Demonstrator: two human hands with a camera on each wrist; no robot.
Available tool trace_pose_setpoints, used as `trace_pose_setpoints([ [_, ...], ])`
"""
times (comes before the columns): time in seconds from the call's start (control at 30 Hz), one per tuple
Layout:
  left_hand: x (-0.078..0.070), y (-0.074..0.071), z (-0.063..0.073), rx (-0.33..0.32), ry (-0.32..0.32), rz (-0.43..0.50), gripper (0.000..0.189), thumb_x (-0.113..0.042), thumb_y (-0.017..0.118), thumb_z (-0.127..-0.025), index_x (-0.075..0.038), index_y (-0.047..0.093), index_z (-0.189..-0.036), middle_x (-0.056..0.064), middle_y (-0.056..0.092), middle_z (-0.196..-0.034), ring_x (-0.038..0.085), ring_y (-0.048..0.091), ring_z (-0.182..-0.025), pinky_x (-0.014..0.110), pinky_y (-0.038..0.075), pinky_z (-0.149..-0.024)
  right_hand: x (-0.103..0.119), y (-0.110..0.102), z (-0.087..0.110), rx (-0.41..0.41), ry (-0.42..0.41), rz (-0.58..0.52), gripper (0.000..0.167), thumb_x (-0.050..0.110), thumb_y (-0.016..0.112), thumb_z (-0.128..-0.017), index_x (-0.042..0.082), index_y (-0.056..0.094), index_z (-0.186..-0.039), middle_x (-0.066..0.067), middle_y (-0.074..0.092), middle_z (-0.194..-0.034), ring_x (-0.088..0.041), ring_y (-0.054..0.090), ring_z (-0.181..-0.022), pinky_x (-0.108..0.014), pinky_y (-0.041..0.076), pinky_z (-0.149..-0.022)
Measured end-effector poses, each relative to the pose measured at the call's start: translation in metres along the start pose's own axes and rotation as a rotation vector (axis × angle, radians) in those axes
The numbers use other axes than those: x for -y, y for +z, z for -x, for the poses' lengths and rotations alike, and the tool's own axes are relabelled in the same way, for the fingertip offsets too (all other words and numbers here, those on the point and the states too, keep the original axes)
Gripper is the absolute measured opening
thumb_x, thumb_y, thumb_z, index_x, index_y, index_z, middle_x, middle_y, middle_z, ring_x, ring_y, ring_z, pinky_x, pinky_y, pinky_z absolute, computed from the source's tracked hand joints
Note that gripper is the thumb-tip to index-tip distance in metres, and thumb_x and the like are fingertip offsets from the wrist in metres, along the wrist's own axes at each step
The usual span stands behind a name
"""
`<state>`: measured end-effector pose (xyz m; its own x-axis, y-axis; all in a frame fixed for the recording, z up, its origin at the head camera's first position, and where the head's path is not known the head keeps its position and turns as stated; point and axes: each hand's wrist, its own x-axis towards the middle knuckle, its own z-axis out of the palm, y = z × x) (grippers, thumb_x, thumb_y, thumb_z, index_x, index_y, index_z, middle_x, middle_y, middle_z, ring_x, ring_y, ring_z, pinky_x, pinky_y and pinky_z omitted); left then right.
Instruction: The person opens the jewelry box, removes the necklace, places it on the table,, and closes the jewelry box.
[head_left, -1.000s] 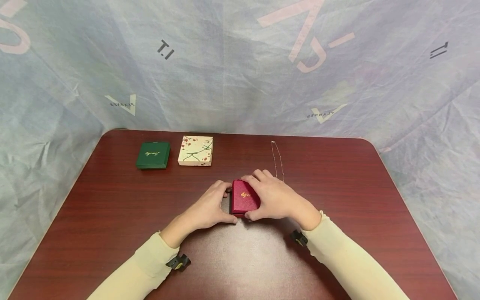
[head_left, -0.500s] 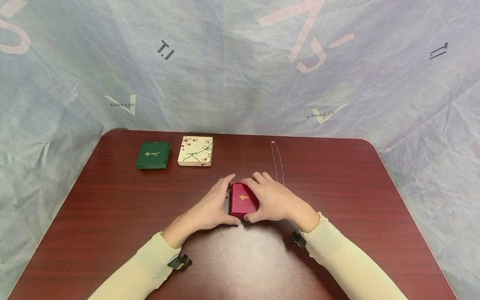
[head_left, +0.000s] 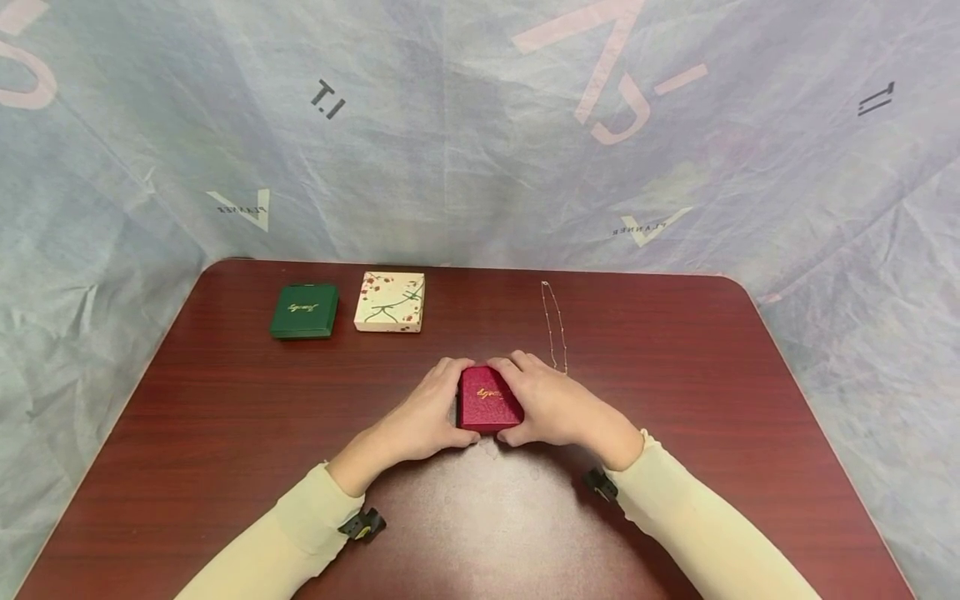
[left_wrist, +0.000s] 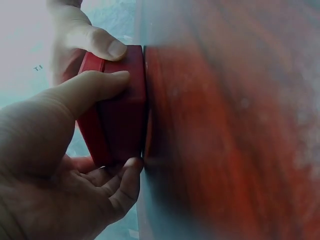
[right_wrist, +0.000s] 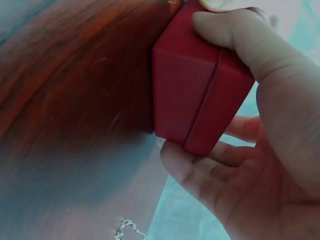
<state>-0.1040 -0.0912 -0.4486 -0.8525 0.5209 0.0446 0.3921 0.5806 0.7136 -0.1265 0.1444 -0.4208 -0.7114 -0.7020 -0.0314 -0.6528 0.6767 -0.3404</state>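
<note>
A small red jewelry box (head_left: pixel 489 400) with gold lettering on its lid sits on the table in front of me, lid down, with a seam round its sides in both wrist views. My left hand (head_left: pixel 423 417) grips its left part, thumb on the near side (left_wrist: pixel 112 82) and fingers at the far side. From the right, my right hand (head_left: pixel 558 404) holds it the same way, thumb near and fingers far. The two thumbs lie close together on the box in the left wrist view. Behind my right hand, a thin chain necklace (head_left: pixel 551 321) lies stretched out on the table.
Toward the back left of the dark red wooden table (head_left: pixel 225 433) stand a closed green jewelry box (head_left: pixel 304 312) and a cream box with a floral print (head_left: pixel 389 302). Grey printed cloth (head_left: pixel 450 167) hangs behind the table and along both sides.
My left fingers have come in against the red box's far side. The box has shifted slightly toward me, and my right hand now covers less of its lid.
</note>
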Motion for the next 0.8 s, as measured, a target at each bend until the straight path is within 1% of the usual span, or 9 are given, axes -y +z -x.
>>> trace_pose_setpoints([
  [0.13, 0.001, 0.000, 0.000, 0.014, -0.009, 0.003, 0.100, -0.024, 0.099, -0.074, 0.001, 0.041, -0.151, 0.012, 0.051, -0.138, 0.025, 0.050, -0.128, 0.046, 0.045, -0.111, -0.001, 0.004, 0.002, -0.020, -0.011, 0.030, 0.097, 0.034, 0.097, -0.070, 0.003, 0.049, -0.149, -0.008, 0.056, -0.125, -0.021, 0.058, -0.108, -0.040, 0.057, -0.089],
  [0.27, 0.003, -0.001, 0.001, 0.038, -0.020, 0.004, 0.099, -0.031, 0.098, -0.077, 0.000, 0.042, -0.152, 0.010, 0.052, -0.139, 0.024, 0.050, -0.128, 0.045, 0.045, -0.111, -0.002, 0.008, 0.003, -0.029, -0.014, 0.056, 0.098, 0.036, 0.098, -0.070, 0.004, 0.049, -0.149, -0.008, 0.056, -0.126, -0.023, 0.058, -0.110, -0.042, 0.058, -0.089],
  [0.3, 0.004, -0.001, 0.001, 0.041, -0.020, 0.001, 0.098, -0.031, 0.097, -0.078, 0.000, 0.042, -0.152, 0.010, 0.052, -0.140, 0.024, 0.049, -0.128, 0.045, 0.045, -0.111, -0.002, 0.008, 0.004, -0.025, -0.012, 0.055, 0.099, 0.038, 0.098, -0.071, 0.004, 0.048, -0.149, -0.008, 0.056, -0.127, -0.023, 0.058, -0.111, -0.043, 0.058, -0.089],
  [0.37, 0.004, -0.001, 0.001, 0.046, -0.021, -0.004, 0.097, -0.031, 0.097, -0.079, 0.001, 0.042, -0.153, 0.011, 0.052, -0.141, 0.024, 0.049, -0.130, 0.045, 0.044, -0.112, -0.002, 0.007, 0.005, -0.014, -0.010, 0.039, 0.102, 0.040, 0.098, -0.071, 0.002, 0.047, -0.151, -0.010, 0.056, -0.131, -0.025, 0.058, -0.115, -0.044, 0.057, -0.095],
  [0.53, 0.002, -0.001, 0.000, 0.043, -0.018, -0.035, 0.097, -0.031, 0.097, -0.078, 0.003, 0.043, -0.151, 0.012, 0.053, -0.140, 0.027, 0.049, -0.132, 0.046, 0.042, -0.114, -0.006, 0.003, 0.009, 0.014, 0.008, 0.023, 0.105, 0.043, 0.097, -0.072, -0.002, 0.046, -0.152, -0.012, 0.057, -0.136, -0.027, 0.056, -0.124, -0.044, 0.050, -0.107],
  [0.63, 0.001, -0.001, 0.000, 0.042, -0.019, -0.068, 0.098, -0.032, 0.098, -0.077, 0.002, 0.045, -0.151, 0.012, 0.054, -0.140, 0.028, 0.049, -0.131, 0.047, 0.043, -0.113, -0.008, 0.002, 0.012, 0.019, 0.014, 0.049, 0.103, 0.044, 0.096, -0.072, -0.001, 0.047, -0.151, -0.012, 0.058, -0.135, -0.029, 0.056, -0.123, -0.046, 0.048, -0.109],
  [0.8, 0.000, -0.002, -0.001, 0.041, -0.026, -0.097, 0.097, -0.034, 0.099, -0.075, 0.000, 0.047, -0.149, 0.011, 0.054, -0.137, 0.028, 0.050, -0.126, 0.046, 0.044, -0.111, -0.009, 0.003, 0.013, 0.023, 0.019, 0.080, 0.100, 0.047, 0.095, -0.073, 0.003, 0.049, -0.151, -0.010, 0.059, -0.132, -0.028, 0.056, -0.118, -0.049, 0.049, -0.105],
])
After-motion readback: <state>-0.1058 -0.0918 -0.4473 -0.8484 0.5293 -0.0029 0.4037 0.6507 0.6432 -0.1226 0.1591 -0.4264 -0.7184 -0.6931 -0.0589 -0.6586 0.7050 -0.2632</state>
